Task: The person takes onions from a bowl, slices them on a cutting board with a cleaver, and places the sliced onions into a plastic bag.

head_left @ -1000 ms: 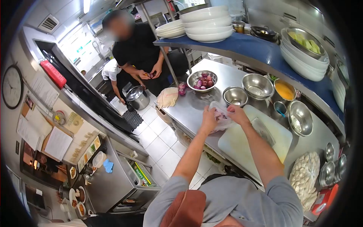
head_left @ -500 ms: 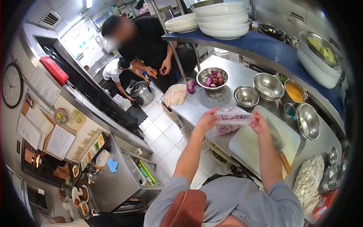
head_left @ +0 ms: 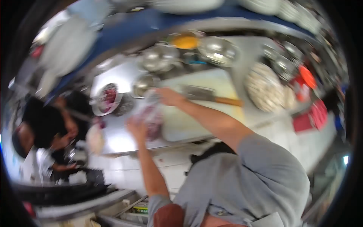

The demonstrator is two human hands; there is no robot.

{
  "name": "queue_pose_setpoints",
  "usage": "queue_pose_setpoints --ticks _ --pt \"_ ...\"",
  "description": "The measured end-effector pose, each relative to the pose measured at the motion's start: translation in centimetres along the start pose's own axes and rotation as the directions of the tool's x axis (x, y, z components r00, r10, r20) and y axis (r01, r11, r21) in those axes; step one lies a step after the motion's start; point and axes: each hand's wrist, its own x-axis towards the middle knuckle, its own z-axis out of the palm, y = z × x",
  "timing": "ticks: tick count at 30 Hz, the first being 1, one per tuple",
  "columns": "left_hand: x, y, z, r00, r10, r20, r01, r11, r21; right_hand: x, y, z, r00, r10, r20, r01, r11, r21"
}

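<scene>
A clear plastic bag of sliced red onions [head_left: 153,123] lies on the steel counter, along the left edge of the cutting board [head_left: 189,119]. At the bag's top end, my right hand [head_left: 171,97] is closed on the plastic. Against the bag's left side is my left hand [head_left: 137,128]; motion smears its fingers, so their grip is unclear. A cleaver [head_left: 196,92] with a wooden handle rests on the board, to the right of my right hand. Just beyond the bag stands a small steel bowl [head_left: 145,85].
A colander [head_left: 99,104] of red onions sits at the left. Steel bowls [head_left: 217,51] and an orange-filled container [head_left: 185,41] line the back, below a blue shelf [head_left: 128,32]. A large bag of pale pieces [head_left: 262,89] lies right. A co-worker [head_left: 41,121] in black is at the left.
My view has swung to the right and blurred. Both hands were at the bag's rim; now the right is at its top end and the left has shifted to its side.
</scene>
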Motion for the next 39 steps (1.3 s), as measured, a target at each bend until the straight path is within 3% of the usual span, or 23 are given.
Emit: queue_pose_setpoints --ticks 1,2,4,6,8,11,13,16,18,20,21,22,23,25,26,28,29,30,31,33,34,35,39 --pt "0.0 2.4 -1.5 0.988 -0.109 0.105 0.111 0.994 -0.013 -1.3 -0.9 -0.6 0.991 0.134 -0.004 -0.134 0.987 -0.091" --pt "-0.8 1.3 0.8 0.977 -0.005 -0.213 0.015 0.999 0.047 -2.5 -1.7 -2.7 0.974 0.214 0.069 -0.211 0.977 -0.037" --pt "-1.8 9.7 -4.8 0.930 0.077 -0.359 -0.093 0.995 -0.027 -6.2 -2.4 -6.1 0.986 0.159 0.051 -0.155 0.985 -0.075" --pt "-2.4 10.7 -4.4 0.898 0.277 -0.342 -0.295 0.955 -0.003 -9.8 -3.3 -11.1 0.952 0.229 0.202 -0.265 0.949 0.169" --pt "-2.5 12.3 -3.0 0.972 0.211 -0.105 -0.206 0.977 0.060 -13.7 -3.2 -15.5 0.965 0.188 0.180 -0.214 0.967 0.138" --pt "-4.2 13.3 -0.6 0.977 0.198 -0.076 -0.142 0.877 0.460 -20.5 -2.9 -21.5 0.909 0.327 0.257 -0.379 0.907 0.187" --pt "-4.7 13.0 0.1 0.979 0.194 -0.060 -0.134 0.839 0.527 -24.9 -1.5 -25.5 0.899 0.368 0.238 -0.416 0.887 0.198" --pt "-5.5 14.1 -0.4 0.998 0.047 -0.035 -0.026 0.888 0.460 -31.9 0.7 -31.9 0.852 0.517 0.074 -0.519 0.822 0.234" --pt "-7.0 15.4 -0.8 0.947 0.176 -0.268 -0.086 0.945 0.316 -36.0 2.2 -36.5 0.815 0.568 -0.117 -0.524 0.808 0.270" --pt "-10.3 20.4 -2.3 0.888 0.076 -0.454 -0.035 0.995 0.098 -38.6 1.8 -40.8 0.714 0.615 -0.335 -0.519 0.786 0.336" --pt "-12.3 22.1 -2.5 0.857 -0.013 -0.515 0.001 1.000 -0.024 -39.5 1.7 -42.5 0.691 0.529 -0.493 -0.405 0.848 0.342" --pt "-14.3 22.4 -2.8 0.853 -0.002 -0.522 0.023 0.999 0.034 -40.3 1.6 -44.0 0.637 0.431 -0.639 -0.283 0.902 0.327" --pt "-16.4 22.5 -3.0 0.847 0.015 -0.531 0.041 0.995 0.094 -41.2 1.7 -45.6 0.599 0.333 -0.728 -0.190 0.943 0.274" --pt "-21.4 23.1 -2.0 0.843 -0.143 -0.518 0.125 0.990 -0.070 -42.5 1.5 -46.7 0.520 0.228 -0.823 -0.080 0.973 0.218" --pt "-24.1 23.3 -1.3 0.855 -0.238 -0.461 0.194 0.971 -0.142 -42.9 1.1 -46.1 0.542 0.246 -0.804 -0.122 0.969 0.215" --pt "-29.4 22.9 -0.4 0.945 -0.196 -0.262 0.158 0.975 -0.159 -44.1 0.5 -44.8 0.565 0.268 -0.780 -0.180 0.963 0.200" --pt "-31.2 23.4 -0.8 0.976 -0.157 -0.150 0.133 0.978 -0.160 -46.0 2.4 -43.5 0.653 0.279 -0.704 -0.267 0.955 0.131" --pt "-31.5 25.4 -2.1 0.986 -0.130 -0.106 0.106 0.973 -0.206 -46.5 2.1 -40.8 0.656 0.368 -0.659 -0.248 0.930 0.272" --pt "-32.4 25.4 -2.4 0.996 -0.074 -0.055 0.059 0.970 -0.237 -48.5 2.1 -38.1 0.668 0.532 -0.521 -0.463 0.844 0.269" --pt "-31.9 26.1 -3.4 0.997 -0.064 0.048 0.074 0.964 -0.254 -51.9 3.1 -32.2 0.833 0.450 -0.321 -0.453 0.889 0.069" --pt "-30.4 27.1 -4.2 0.997 0.044 0.057 -0.026 0.960 -0.278 -53.2 2.1 -29.7 0.860 0.445 -0.249 -0.455 0.890 0.018" --pt "-29.2 27.6 -4.4 0.996 0.081 0.040 -0.062 0.934 -0.352 -55.1 1.9 -27.4 0.848 0.518 -0.113 -0.530 0.821 -0.212" --pt "-22.0 31.0 -2.8 0.957 0.288 -0.026 -0.250 0.780 -0.573 -64.9 4.4 -21.3 0.572 0.812 0.113 -0.801 0.583 -0.135"
